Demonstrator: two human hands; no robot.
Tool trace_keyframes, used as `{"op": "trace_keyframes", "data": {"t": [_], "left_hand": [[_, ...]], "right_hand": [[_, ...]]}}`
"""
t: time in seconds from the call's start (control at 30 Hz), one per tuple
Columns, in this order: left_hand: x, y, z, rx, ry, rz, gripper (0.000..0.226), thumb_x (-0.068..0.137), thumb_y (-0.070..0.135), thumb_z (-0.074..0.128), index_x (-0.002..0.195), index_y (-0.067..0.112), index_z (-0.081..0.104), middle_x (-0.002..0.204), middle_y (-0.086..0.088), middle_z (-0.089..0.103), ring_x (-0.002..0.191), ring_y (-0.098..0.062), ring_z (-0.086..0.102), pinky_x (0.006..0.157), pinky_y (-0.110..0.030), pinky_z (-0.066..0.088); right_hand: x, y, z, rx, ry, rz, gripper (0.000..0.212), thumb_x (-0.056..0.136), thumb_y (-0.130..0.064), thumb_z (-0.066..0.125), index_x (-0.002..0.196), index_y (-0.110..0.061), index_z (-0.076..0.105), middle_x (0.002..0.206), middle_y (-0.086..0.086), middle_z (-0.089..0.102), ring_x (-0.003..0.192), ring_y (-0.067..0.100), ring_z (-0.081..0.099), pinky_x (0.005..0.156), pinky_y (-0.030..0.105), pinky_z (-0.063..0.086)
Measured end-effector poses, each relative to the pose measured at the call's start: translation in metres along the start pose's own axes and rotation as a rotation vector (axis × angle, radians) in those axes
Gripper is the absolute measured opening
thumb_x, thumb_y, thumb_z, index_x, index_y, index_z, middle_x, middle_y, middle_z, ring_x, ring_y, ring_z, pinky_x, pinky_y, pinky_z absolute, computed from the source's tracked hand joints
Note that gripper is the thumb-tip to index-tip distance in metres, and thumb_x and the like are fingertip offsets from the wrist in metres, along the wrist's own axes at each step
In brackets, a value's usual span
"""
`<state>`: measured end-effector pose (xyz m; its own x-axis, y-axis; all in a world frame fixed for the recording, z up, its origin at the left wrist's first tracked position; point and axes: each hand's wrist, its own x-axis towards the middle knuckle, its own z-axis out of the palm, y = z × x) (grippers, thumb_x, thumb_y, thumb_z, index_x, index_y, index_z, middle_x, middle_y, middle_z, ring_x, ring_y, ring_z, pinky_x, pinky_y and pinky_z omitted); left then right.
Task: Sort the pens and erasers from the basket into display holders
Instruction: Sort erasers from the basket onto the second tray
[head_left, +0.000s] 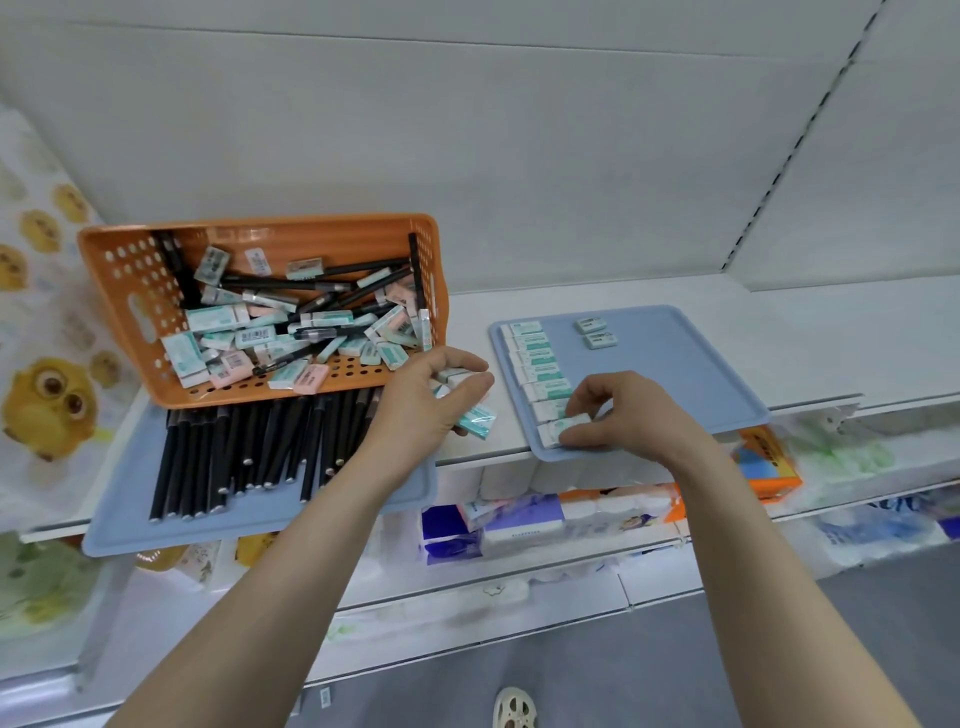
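Note:
An orange basket (130, 291) on the white shelf is tilted toward me and holds several black pens and teal, white and pink erasers. In front of it a blue tray (124, 530) carries a row of black pens (228, 457). A second blue tray (691, 364) to the right has a column of teal-and-white erasers (535, 358) along its left edge. My left hand (426, 400) grips several erasers (475, 418) between the two trays. My right hand (618, 415) pinches one eraser (558, 430) at the near end of that column.
Two small grey-labelled erasers (597, 332) lie near the back of the right tray. The shelf (831, 332) has a white back wall. Tissue packs (524, 519) and an orange box (769, 462) sit on the shelf below. A foot in a sandal (514, 709) shows on the grey floor.

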<state>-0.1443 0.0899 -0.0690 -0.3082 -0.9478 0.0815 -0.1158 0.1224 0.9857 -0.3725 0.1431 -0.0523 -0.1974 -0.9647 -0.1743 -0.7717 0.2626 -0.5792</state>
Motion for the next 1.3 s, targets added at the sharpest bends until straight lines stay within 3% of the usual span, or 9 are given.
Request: {"op": "trace_keyframes", "data": {"t": [0.13,0.23,0.3,0.4,0.63,0.83,0.97,1.1,1.3], "left_hand": [[0.0,-0.004,0.006,0.014,-0.028,-0.011,0.008,0.085,0.024,0.073,0.09,0.03,0.071,0.106,-0.017,0.06,0.08,-0.019,0.066,0.054,-0.025,0.051],[-0.001,-0.005,0.009,0.086,-0.053,0.022,0.009,0.084,0.03,0.073,0.09,0.036,0.07,0.105,-0.002,0.061,0.094,-0.018,0.063,0.072,-0.029,0.051],[-0.001,-0.005,0.012,0.16,-0.058,0.057,0.013,0.083,0.033,0.074,0.095,0.035,0.068,0.106,0.005,0.06,0.095,-0.006,0.057,0.081,-0.025,0.046],[0.0,-0.003,0.02,0.228,-0.058,0.11,0.027,0.082,0.031,0.074,0.107,0.03,0.063,0.109,0.006,0.059,0.095,-0.003,0.055,0.079,-0.023,0.045],[0.012,-0.001,0.042,0.377,-0.093,0.165,0.036,0.079,0.029,0.076,0.11,0.031,0.057,0.11,0.007,0.049,0.091,0.009,0.049,0.073,-0.001,0.036],[0.038,0.005,0.065,0.381,-0.135,0.139,0.045,0.076,0.032,0.08,0.116,0.031,0.059,0.112,0.009,0.044,0.095,0.003,0.048,0.076,0.004,0.032],[0.059,0.012,0.079,0.344,-0.16,0.08,0.052,0.076,0.031,0.08,0.123,0.029,0.057,0.119,0.006,0.048,0.104,-0.002,0.051,0.08,-0.003,0.037],[0.074,0.012,0.096,0.4,-0.205,0.052,0.068,0.079,0.018,0.073,0.139,0.025,0.043,0.13,0.002,0.049,0.114,-0.011,0.053,0.086,-0.012,0.041],[0.076,0.012,0.101,0.383,-0.219,0.008,0.073,0.083,0.015,0.07,0.145,0.028,0.033,0.119,0.016,0.053,0.089,0.01,0.055,0.071,0.001,0.039]], "right_hand": [[0.002,0.002,0.01,-0.092,0.077,-0.061,0.021,0.071,-0.035,0.085,0.086,-0.028,0.071,0.088,-0.004,0.059,0.076,0.01,0.054,0.064,0.025,0.041],[0.005,-0.004,0.012,-0.155,0.175,-0.107,0.013,0.08,-0.036,0.077,0.087,-0.026,0.074,0.091,-0.005,0.058,0.079,0.009,0.055,0.069,0.025,0.041],[0.003,-0.016,0.01,0.172,0.181,-0.116,0.014,0.087,-0.034,0.071,0.087,-0.021,0.073,0.084,-0.006,0.068,0.078,0.012,0.065,0.068,0.025,0.05],[-0.002,-0.036,0.007,0.63,-0.107,-0.081,0.018,0.088,-0.031,0.071,0.095,-0.014,0.072,0.087,0.003,0.074,0.084,0.016,0.072,0.07,0.025,0.057],[0.008,-0.023,-0.002,0.636,-0.215,-0.075,0.014,0.083,-0.016,0.077,0.093,-0.007,0.072,0.086,0.006,0.071,0.076,0.013,0.066,0.074,0.023,0.056],[0.026,-0.002,-0.017,0.802,-0.214,-0.03,0.007,0.081,-0.006,0.075,0.084,-0.006,0.068,0.075,0.006,0.064,0.068,0.015,0.055,0.068,0.021,0.05],[0.04,0.012,-0.032,0.936,-0.171,-0.025,0.008,0.085,-0.013,0.073,0.091,-0.009,0.07,0.083,0.008,0.067,0.074,0.017,0.059,0.07,0.024,0.048],[0.052,0.015,-0.036,0.68,-0.145,-0.043,0.024,0.082,-0.021,0.078,0.104,-0.017,0.07,0.087,-0.001,0.071,0.078,0.008,0.066,0.068,0.021,0.051],[0.072,0.02,-0.042,0.761,-0.041,-0.086,0.007,0.088,-0.013,0.071,0.095,-0.011,0.072,0.079,0.003,0.074,0.073,0.01,0.068,0.063,0.022,0.05]]}}
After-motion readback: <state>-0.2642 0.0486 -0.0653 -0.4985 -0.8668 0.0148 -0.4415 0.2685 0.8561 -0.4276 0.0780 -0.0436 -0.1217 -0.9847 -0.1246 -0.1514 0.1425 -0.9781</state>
